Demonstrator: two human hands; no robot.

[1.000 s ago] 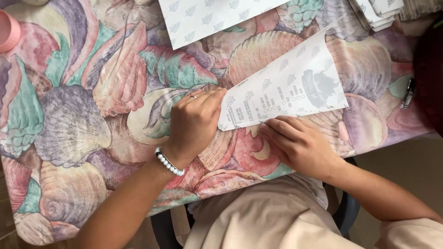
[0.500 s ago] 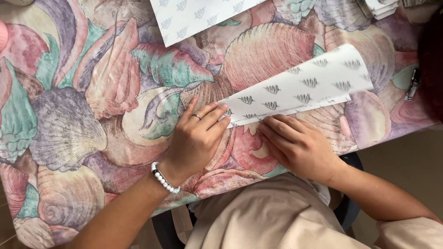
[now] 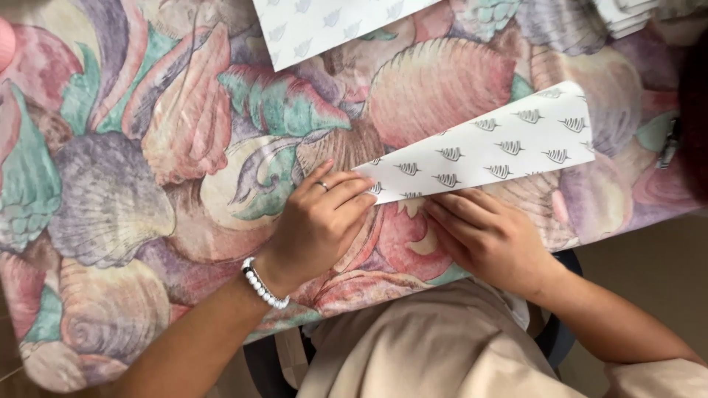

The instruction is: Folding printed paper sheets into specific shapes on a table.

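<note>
Head view: a person sits at a table, both hands pressing a folded sheet of patterned paper.
Left hand (image 3: 321,221): flat and open, fingers together, fingertips pinning the sheet's pointed left corner to the table; it grips nothing. A ring sits on one finger and a bead bracelet (image 3: 264,283) on the wrist.
Right hand (image 3: 487,236): also open and flat, fingers stretched along the lower folded edge, touching the paper from below; it grips nothing.
Folded paper (image 3: 494,147): white with small dark shell prints, lying as a long slanted strip from the left hand up toward the right side of the table.
Doing it well: by my judgement the crease comes out sharp if the left hand holds the corner still while the right fingertips run firmly along the edge, keeping both layers lined up.
Table (image 3: 147,147): covered with a cloth of large pastel shells.
Further out: a second patterned sheet (image 3: 324,26) lies at the far edge, well apart from the hands.
</note>
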